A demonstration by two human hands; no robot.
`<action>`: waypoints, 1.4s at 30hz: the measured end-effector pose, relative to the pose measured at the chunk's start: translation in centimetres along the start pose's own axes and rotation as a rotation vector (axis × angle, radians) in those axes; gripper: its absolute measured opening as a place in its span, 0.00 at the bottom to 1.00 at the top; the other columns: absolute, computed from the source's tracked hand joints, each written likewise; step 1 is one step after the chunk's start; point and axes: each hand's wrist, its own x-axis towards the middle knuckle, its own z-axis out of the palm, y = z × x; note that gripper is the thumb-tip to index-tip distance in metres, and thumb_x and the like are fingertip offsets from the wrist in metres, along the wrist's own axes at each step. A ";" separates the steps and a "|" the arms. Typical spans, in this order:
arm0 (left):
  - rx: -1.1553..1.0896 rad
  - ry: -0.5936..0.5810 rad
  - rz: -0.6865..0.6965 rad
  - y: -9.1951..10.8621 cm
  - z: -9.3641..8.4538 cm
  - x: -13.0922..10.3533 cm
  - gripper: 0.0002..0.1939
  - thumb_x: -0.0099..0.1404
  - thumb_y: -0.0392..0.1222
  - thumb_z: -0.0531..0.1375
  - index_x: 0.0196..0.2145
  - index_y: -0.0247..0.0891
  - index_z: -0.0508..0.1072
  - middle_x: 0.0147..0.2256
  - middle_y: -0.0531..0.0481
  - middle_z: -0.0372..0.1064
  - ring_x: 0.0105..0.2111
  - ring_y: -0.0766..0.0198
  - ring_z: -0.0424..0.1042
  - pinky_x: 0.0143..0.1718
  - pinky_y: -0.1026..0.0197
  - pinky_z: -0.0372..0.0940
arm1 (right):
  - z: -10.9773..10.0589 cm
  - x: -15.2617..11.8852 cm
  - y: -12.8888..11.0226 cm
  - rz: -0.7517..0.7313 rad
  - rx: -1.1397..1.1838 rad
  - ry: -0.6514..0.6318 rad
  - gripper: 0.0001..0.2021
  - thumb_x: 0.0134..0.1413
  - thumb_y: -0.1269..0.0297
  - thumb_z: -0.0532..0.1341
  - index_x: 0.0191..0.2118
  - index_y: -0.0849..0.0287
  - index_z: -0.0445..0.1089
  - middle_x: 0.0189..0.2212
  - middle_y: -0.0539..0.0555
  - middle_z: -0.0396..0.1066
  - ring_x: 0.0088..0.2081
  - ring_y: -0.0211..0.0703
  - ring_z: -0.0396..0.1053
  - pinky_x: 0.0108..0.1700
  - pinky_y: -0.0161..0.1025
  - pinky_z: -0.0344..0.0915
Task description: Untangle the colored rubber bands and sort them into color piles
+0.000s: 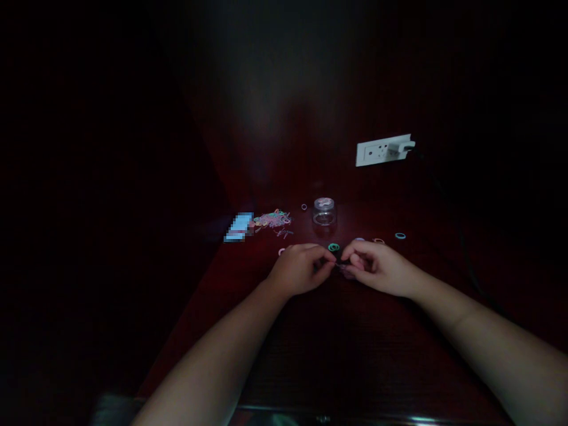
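Observation:
My left hand [306, 267] is closed in a pinch at the table's middle, its fingertips on a thin strand of a small purplish elastic band [341, 266]. Facing it, my right hand [377, 267] also has thumb and fingers closed on this band, with the fingertips of both hands nearly meeting. The band's full shape is partly hidden by the fingers, and the light is dim. Just beyond the fingertips lie several green hair bands [333, 247]. A pink band [281, 252] shows behind my left hand, and an orange band [378, 241] behind my right.
A clear lidded jar [324, 213] stands farther back on the dark red table [337, 343]. Left of it are a heap of colourful elastic bands [273, 220] and a bright blurred phone-like screen [239, 227]. A blue band [400, 235] lies right. A socket [377, 152] is on the wall.

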 end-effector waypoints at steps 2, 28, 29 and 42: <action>-0.001 0.002 0.000 0.0 0.0 0.0 0.07 0.65 0.42 0.59 0.38 0.42 0.77 0.33 0.53 0.76 0.28 0.68 0.73 0.32 0.65 0.65 | 0.0 0.0 0.1 -0.003 -0.012 -0.006 0.06 0.56 0.64 0.62 0.38 0.60 0.67 0.22 0.44 0.56 0.23 0.34 0.57 0.25 0.32 0.58; -0.033 0.022 -0.022 0.1 0.1 0.0 0.06 0.64 0.44 0.60 0.32 0.40 0.74 0.30 0.54 0.72 0.28 0.68 0.70 0.30 0.65 0.62 | -0.1 -0.1 -0.2 -0.035 -0.085 0.014 0.06 0.57 0.63 0.62 0.37 0.59 0.67 0.22 0.44 0.57 0.23 0.34 0.56 0.25 0.32 0.56; -0.039 0.019 -0.019 0.1 0.1 0.0 0.06 0.64 0.44 0.60 0.32 0.40 0.73 0.30 0.54 0.72 0.28 0.68 0.70 0.30 0.65 0.62 | -0.1 0.0 -0.2 -0.038 -0.090 0.018 0.05 0.57 0.63 0.62 0.36 0.59 0.67 0.22 0.44 0.57 0.23 0.34 0.57 0.25 0.33 0.57; -0.040 -0.008 -0.002 0.5 -0.1 0.0 0.09 0.64 0.46 0.62 0.39 0.41 0.75 0.34 0.53 0.74 0.28 0.68 0.72 0.32 0.64 0.65 | -0.2 0.2 -0.6 -0.041 -0.122 0.026 0.04 0.59 0.64 0.60 0.35 0.59 0.68 0.24 0.50 0.70 0.26 0.38 0.68 0.28 0.34 0.62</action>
